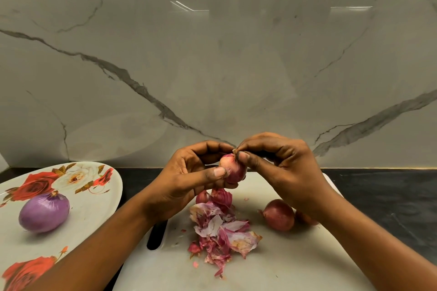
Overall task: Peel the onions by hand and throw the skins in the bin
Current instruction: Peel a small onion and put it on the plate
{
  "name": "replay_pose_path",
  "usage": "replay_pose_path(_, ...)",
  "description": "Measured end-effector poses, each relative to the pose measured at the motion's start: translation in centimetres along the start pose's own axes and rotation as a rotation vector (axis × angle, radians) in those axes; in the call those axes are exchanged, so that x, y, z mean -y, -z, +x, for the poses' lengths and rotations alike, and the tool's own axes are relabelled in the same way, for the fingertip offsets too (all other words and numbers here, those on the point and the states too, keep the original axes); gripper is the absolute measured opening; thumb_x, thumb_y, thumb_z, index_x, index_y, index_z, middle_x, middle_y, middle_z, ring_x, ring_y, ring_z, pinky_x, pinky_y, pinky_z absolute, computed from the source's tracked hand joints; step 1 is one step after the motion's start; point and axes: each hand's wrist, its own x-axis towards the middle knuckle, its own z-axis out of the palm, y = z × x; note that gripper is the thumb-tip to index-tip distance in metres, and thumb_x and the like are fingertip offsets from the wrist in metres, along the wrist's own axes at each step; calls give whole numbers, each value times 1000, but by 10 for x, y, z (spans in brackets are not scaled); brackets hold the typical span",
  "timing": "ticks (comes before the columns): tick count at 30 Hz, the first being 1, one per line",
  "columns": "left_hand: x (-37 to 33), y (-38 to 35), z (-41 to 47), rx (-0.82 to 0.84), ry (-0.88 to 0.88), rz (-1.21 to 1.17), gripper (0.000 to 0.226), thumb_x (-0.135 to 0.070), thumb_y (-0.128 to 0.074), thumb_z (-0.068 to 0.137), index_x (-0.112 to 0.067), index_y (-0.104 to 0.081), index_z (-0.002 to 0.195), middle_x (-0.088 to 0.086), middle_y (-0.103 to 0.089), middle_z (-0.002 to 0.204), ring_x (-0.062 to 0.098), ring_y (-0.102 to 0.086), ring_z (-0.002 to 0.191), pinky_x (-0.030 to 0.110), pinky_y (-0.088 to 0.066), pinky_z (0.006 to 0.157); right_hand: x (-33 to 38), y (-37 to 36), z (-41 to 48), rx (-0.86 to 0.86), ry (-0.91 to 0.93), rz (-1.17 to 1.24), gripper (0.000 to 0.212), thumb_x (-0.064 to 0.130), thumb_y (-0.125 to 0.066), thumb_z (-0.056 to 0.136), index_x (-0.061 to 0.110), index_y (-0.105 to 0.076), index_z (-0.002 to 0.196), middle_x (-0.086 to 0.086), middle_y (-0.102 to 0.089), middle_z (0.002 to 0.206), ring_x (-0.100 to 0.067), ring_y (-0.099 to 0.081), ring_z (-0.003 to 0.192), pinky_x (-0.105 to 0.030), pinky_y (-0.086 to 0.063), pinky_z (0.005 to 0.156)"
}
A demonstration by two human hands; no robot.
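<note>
Left of the white plastic cutting board (295,255), on the black stone table (383,198): an oval white plate with red rose print (94,198), carrying one peeled glossy purple onion (44,212). Above the board's far edge, raised in the left hand (186,179): a small round pink-red onion (233,170), grip closed around it, thumb across its front. Pinching the dry tip at that onion's top: the right hand (281,163), grip closed on the tip. On the board's middle, beneath both hands: a loose heap of papery purple-pink onion skins (220,229). On the board's right part: an unpeeled brown-red onion (279,215), with a second unpeeled onion (306,218) half hidden behind the right wrist.
</note>
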Motion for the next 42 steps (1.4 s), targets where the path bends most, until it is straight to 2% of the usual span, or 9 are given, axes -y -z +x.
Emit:
replay_pose_path(4, 1, -1, 1, 25, -1, -48, 46, -1, -64, 92, 1, -55, 138, 29, -66, 132, 52, -67, 117, 43, -61, 93, -1, -4, -1, -24, 101, -152, 11, 14, -69, 100, 12, -78, 106, 6, -73, 102, -16, -71, 99, -30, -59, 84)
replay_pose_path(10, 1, -2, 2, 18, 13, -59, 46, -1, -63, 92, 0, -55, 138, 27, -66, 132, 53, -67, 117, 44, -62, 94, 1, -6, -1, -13, 53, -147, 11, 16, -63, 104, 16, -73, 107, 11, -69, 98, -15, -69, 95, -21, -54, 79)
replay_pose_path(14, 0, -2, 2, 36, -3, -78, 47, -2, -69, 92, -1, -57, 137, 27, -63, 136, 53, -64, 122, 47, -60, 97, 3, -5, 0, -52, -47, -28, 19, 29, -59, 104, 17, -72, 108, 5, -72, 96, -21, -70, 94, -42, -60, 81)
replay_pose_path(19, -2, -1, 3, 42, 22, -177, 41, -7, -70, 91, -6, -64, 131, 29, -63, 135, 55, -65, 117, 44, -61, 95, 6, -2, 0, -83, -52, -45, 21, 33, -70, 94, 16, -77, 103, 7, -75, 92, -19, -74, 91, -37, -63, 78)
replay_pose_path(25, 0, 5, 7, -6, 42, -216, 42, -11, -68, 91, -9, -64, 132, 27, -60, 141, 53, -65, 118, 50, -59, 100, 7, 11, 1, -34, -3, -26, 7, 12, -86, 85, 10, -82, 90, 4, -77, 87, -21, -76, 84, -33, -63, 72)
replay_pose_path(30, 0, 1, 5, -44, 39, -111, 41, -13, -72, 88, -12, -70, 129, 20, -65, 136, 48, -68, 117, 46, -61, 97, 6, 8, 1, -9, -86, 14, 18, 11, -88, 82, 15, -82, 98, 1, -78, 94, -23, -76, 90, -39, -65, 77)
replay_pose_path(34, 1, -2, 5, -52, 27, 25, 39, -12, -74, 87, -17, -72, 126, 12, -68, 133, 42, -69, 118, 43, -61, 94, 8, 8, 2, -17, -162, 78, 25, 27, -81, 85, 17, -82, 108, 2, -80, 98, -18, -78, 94, -35, -65, 79)
replay_pose_path(37, 2, -4, 5, -50, 17, 90, 40, -16, -79, 85, -22, -74, 124, 11, -70, 129, 39, -69, 118, 44, -62, 93, 6, 6, 2, 22, -171, 21, 20, 21, -80, 89, 18, -82, 109, 4, -80, 99, -18, -77, 95, -38, -66, 82)
replay_pose_path(42, 3, -4, 4, -69, -32, 162, 41, -10, -82, 86, -17, -73, 126, 11, -71, 127, 37, -70, 117, 43, -62, 91, 10, 3, 1, -35, -193, 94, 15, 19, -77, 89, 18, -82, 102, 5, -81, 93, -13, -78, 91, -26, -64, 78)
